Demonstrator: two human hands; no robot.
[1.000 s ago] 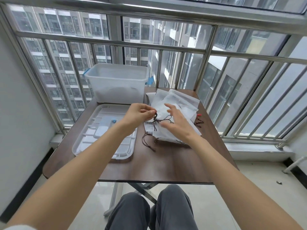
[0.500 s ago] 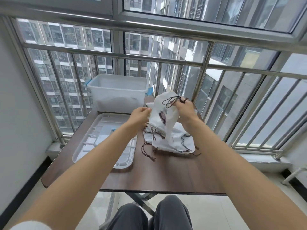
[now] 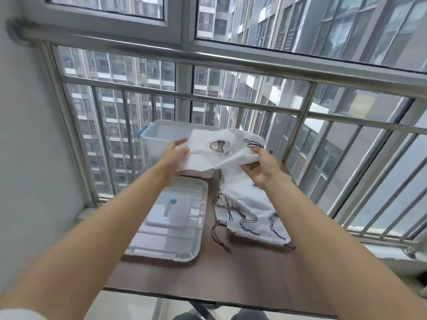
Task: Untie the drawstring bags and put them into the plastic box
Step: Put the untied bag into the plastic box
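Observation:
A white drawstring bag [image 3: 219,148] with a small printed figure is stretched flat in the air between both hands, partly over the clear plastic box [image 3: 159,136] at the table's far side. My left hand [image 3: 172,158] grips its left end. My right hand [image 3: 265,168] grips its right end, where the dark cords hang. A pile of several more white drawstring bags [image 3: 249,211] with dark cords lies on the table below my right hand.
The box's clear lid [image 3: 171,224] lies upside down on the brown table [image 3: 231,269], left of the pile. A steel railing [image 3: 231,107] and windows run close behind the table. A grey wall stands at the left.
The bag rose off the pile and swung left toward the box. It now lies spread flat between both hands instead of hanging from the right one. The camera has tilted up.

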